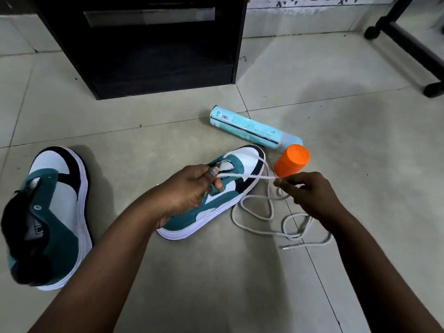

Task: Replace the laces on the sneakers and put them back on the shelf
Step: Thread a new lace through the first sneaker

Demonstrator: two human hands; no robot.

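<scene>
Left hand is pinching the lace at the eyelets of the sneaker on the floor; right hand is pinching the same lace just beside the toe. Slack is lying looped on the floor. Second sneaker is sitting well apart, left.

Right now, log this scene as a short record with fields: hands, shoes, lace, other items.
left hand: pinches the lace at the near shoe's eyelets
right hand: pinches the same lace, pulled out to the side
near shoe: on the floor under the left hand, lace through its front eyelets
far shoe: apart on the left, no lace visible
lace: white, slack looped on the floor
spray can: lying down, orange cap
shelf: dark, behind
</scene>
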